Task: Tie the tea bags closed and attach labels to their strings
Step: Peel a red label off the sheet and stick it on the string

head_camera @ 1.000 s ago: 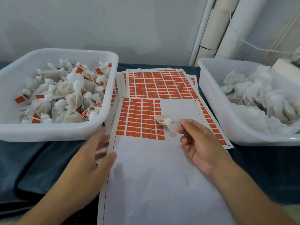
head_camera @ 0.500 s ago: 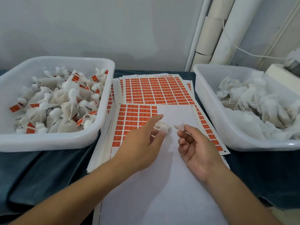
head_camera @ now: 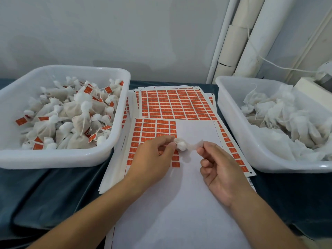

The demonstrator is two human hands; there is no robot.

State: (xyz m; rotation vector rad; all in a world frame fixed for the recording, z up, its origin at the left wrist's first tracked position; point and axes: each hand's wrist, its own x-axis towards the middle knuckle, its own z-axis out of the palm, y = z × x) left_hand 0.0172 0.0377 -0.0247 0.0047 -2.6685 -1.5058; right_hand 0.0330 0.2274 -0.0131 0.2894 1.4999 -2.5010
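I see the left hand [head_camera: 152, 159] and right hand [head_camera: 219, 169] each pinching an end of one small tea bag [head_camera: 181, 145], held just above the near label sheet [head_camera: 154, 130], between the two tubs.

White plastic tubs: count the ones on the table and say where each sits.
2. One white tub sits left of the label sheets, holding tied, labelled tea bags. The other white tub sits to their right, holding unlabelled bags; its far right end is cut off by the frame.
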